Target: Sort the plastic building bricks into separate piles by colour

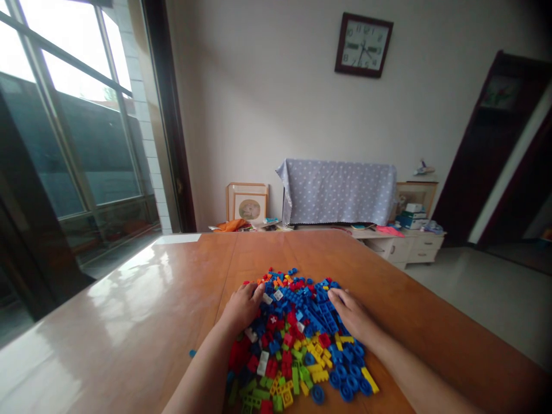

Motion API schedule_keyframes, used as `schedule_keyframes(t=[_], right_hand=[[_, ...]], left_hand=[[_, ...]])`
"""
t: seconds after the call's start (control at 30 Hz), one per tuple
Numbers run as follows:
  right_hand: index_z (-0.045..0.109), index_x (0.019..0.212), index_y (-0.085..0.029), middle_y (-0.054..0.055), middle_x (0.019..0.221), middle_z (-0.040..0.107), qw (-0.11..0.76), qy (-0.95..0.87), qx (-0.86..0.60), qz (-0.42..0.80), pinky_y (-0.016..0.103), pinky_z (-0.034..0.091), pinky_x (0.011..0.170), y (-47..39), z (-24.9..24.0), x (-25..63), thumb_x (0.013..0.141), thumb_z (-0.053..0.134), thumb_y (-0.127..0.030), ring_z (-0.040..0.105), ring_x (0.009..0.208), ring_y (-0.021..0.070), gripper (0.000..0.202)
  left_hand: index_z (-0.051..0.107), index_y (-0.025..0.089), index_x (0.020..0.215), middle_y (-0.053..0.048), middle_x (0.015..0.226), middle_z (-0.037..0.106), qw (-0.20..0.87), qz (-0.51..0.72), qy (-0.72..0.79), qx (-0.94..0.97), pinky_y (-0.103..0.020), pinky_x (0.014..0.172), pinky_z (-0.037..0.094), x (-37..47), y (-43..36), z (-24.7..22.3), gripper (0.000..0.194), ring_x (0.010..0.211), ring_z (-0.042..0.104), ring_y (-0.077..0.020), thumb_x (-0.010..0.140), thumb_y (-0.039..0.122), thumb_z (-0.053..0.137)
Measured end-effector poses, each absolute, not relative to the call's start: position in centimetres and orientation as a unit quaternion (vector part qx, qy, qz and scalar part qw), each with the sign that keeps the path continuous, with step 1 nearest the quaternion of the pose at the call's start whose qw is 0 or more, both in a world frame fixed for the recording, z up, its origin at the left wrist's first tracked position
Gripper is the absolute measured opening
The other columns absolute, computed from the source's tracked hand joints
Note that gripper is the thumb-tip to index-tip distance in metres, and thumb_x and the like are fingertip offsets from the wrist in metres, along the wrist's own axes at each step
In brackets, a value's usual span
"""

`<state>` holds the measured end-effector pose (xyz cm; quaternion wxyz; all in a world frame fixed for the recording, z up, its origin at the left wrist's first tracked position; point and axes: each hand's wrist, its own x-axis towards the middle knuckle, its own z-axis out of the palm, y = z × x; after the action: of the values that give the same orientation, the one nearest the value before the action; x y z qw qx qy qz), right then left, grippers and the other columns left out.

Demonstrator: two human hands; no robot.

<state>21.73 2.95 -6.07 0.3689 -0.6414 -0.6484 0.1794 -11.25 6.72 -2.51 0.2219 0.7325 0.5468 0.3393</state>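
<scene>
A wide pile of toy building bricks [287, 328] in blue, red, yellow, green, orange and white lies on the wooden table [172, 322]. My left hand [244, 305] rests at the pile's upper left edge, fingers apart, thumb beside a white brick [267, 298]. At the upper right edge is my right hand [351, 310], its fingers stretched toward the long blue pieces [321, 316]. Neither hand visibly holds a brick. Round blue pieces [346, 391] and yellow bricks [319, 376] lie at the near side of the pile, between my forearms.
A small blue piece [192, 353] lies left of my left forearm. White paper [177, 238] is at the table's far left corner. Beyond the table stand a low white cabinet [399, 250] and something under a dotted grey cloth [338, 192]. Windows are on the left.
</scene>
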Motion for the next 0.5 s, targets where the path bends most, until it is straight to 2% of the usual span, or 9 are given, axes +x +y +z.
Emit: schedule_keyframes(t=[0.13, 0.23, 0.43, 0.5], right_hand=[[0.066, 0.115, -0.023, 0.010, 0.121, 0.069, 0.379, -0.661, -0.619, 0.190, 0.042, 0.040, 0.109, 4.5, -4.9, 20.0, 0.094, 0.033, -0.066, 0.057, 0.121, 0.0276, 0.058], [0.066, 0.116, -0.022, 0.010, 0.122, 0.068, 0.380, -0.658, -0.623, 0.186, 0.042, 0.041, 0.108, 5.5, -4.2, 18.7, 0.095, 0.035, -0.064, 0.058, 0.121, 0.0274, 0.056], [0.065, 0.122, -0.022, 0.010, 0.129, 0.066, 0.426, -0.680, -0.551, 0.229, 0.039, 0.041, 0.109, 5.5, -2.4, 16.2, 0.095, 0.037, -0.064, 0.057, 0.124, 0.0252, 0.058], [0.065, 0.124, -0.022, 0.009, 0.132, 0.064, 0.443, -0.679, -0.530, 0.249, 0.039, 0.038, 0.113, 4.9, -1.6, 15.7, 0.095, 0.038, -0.066, 0.053, 0.129, 0.0254, 0.059]], left_hand=[[0.067, 0.020, 0.083, -0.007, 0.083, 0.070, 0.211, 0.328, 0.533, 0.750, -0.028, 0.070, 0.044, -10.7, 6.3, -2.0, 0.051, 0.079, 0.063, -0.0208, 0.096, 0.058, 0.035], [0.068, 0.019, 0.085, -0.006, 0.081, 0.070, 0.237, 0.337, 0.528, 0.743, -0.027, 0.067, 0.044, -10.5, 6.0, -1.5, 0.053, 0.076, 0.063, -0.0201, 0.095, 0.060, 0.036], [0.070, 0.015, 0.106, -0.009, 0.099, 0.074, 0.341, 0.398, 0.497, 0.692, -0.031, 0.079, 0.051, -10.2, 5.1, 0.0, 0.058, 0.093, 0.066, -0.0249, 0.091, 0.064, 0.042], [0.070, 0.016, 0.110, -0.008, 0.104, 0.074, 0.375, 0.410, 0.480, 0.679, -0.032, 0.084, 0.052, -10.2, 4.7, 0.7, 0.058, 0.099, 0.066, -0.0256, 0.090, 0.064, 0.045]])
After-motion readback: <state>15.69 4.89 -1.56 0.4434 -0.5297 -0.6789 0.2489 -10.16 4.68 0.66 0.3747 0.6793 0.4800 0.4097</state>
